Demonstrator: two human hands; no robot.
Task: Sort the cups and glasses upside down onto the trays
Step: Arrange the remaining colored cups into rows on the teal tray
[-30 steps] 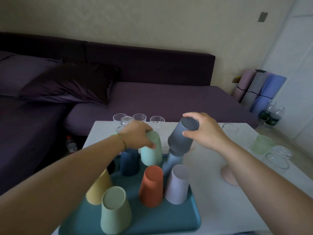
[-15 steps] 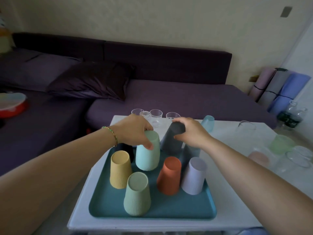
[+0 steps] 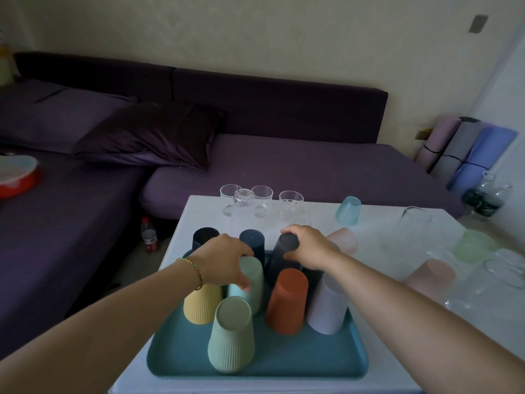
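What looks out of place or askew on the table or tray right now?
No spill or damage shows. On the teal tray the cups stand upside down, but the clear glasses at the table's far edge are still rim-up off any tray, and the light blue cup stands tilted.

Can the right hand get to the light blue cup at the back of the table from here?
Probably yes. The right hand is shut on the dark grey cup and must let go first; beyond it, the table looks bare up to the light blue cup.
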